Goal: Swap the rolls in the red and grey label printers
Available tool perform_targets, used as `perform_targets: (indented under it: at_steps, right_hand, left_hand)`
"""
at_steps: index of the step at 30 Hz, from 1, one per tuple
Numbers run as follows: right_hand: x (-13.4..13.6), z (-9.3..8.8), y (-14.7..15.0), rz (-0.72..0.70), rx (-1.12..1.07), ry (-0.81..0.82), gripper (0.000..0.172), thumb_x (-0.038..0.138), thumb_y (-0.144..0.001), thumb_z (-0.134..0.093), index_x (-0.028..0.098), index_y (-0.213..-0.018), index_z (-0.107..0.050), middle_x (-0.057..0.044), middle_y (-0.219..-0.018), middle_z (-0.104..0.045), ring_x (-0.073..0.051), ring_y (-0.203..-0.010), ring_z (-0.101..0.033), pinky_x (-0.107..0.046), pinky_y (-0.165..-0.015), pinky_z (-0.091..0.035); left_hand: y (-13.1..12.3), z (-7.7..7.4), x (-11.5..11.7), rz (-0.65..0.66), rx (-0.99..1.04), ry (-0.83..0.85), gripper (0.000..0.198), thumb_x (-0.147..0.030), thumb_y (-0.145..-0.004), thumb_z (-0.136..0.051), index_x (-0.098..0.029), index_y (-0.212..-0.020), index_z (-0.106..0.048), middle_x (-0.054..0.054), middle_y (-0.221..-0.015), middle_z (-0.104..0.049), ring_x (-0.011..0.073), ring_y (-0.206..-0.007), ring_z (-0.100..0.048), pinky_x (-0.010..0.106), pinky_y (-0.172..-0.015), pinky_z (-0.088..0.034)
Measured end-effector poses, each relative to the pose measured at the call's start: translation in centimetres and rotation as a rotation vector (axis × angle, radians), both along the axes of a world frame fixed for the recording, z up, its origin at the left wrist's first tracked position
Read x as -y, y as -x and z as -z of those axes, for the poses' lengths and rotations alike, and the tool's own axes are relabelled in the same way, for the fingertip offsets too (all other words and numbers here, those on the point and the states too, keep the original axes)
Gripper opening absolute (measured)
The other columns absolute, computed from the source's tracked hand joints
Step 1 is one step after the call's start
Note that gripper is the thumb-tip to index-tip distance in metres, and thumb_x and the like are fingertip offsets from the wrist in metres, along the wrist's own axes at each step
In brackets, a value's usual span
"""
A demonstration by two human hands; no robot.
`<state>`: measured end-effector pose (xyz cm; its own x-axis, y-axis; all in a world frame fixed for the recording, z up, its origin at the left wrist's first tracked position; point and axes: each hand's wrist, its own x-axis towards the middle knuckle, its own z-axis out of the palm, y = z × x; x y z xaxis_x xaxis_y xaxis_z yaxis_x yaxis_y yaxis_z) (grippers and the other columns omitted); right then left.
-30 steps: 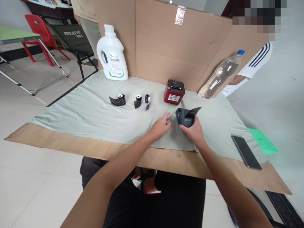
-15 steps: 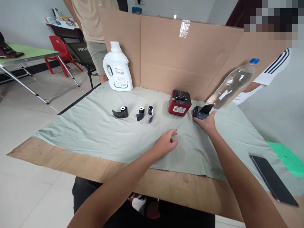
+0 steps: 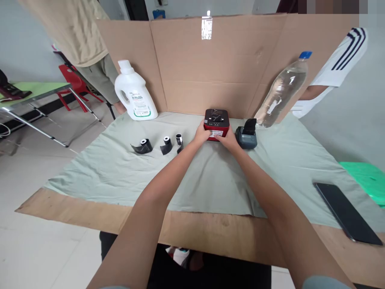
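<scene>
Two hands (image 3: 201,134) (image 3: 230,140) moved, one red box (image 3: 216,123) (gripped)

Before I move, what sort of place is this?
It looks like a makeshift workstation inside a room: a brown cardboard screen stands behind a wooden tabletop spread with wrinkled grey-green cloth, and a green-topped, metal-legged table stands on the pale tiled floor.

Grey-blue sleeves (image 3: 326,283), black legwear (image 3: 237,271)

Boxy red-and-black plastic device (image 3: 216,121): smooth casing; white label (image 3: 216,132), paper-like. Pale grey-green cloth (image 3: 192,180): matt, wrinkled. Brown tabletop (image 3: 210,228): smooth wood. Upright tan panel (image 3: 216,64): matt cardboard. Clear blue-capped bottle (image 3: 282,94): glossy plastic.
</scene>
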<state>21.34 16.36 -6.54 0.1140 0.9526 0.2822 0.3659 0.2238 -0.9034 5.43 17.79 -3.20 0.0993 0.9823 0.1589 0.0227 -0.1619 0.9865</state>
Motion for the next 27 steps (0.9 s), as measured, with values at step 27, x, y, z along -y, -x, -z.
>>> perform_targets:
  at_steps: [27]
  right_hand:
    - [23.5, 1.4, 2.4, -0.016, 0.163, -0.148, 0.076, 0.042, -0.085, -0.079, 0.021, -0.149, -0.044, -0.019, -0.143, -0.060, -0.038, -0.134, -0.059, -0.064, -0.115, -0.048]
  left_hand:
    - [6.7, 4.4, 24.5, 0.200, -0.089, -0.152, 0.106, -0.014, -0.080, -0.056, -0.031, -0.173, -0.008, 0.003, -0.182, -0.017, 0.0260, -0.168, -0.022, 0.047, -0.138, -0.026]
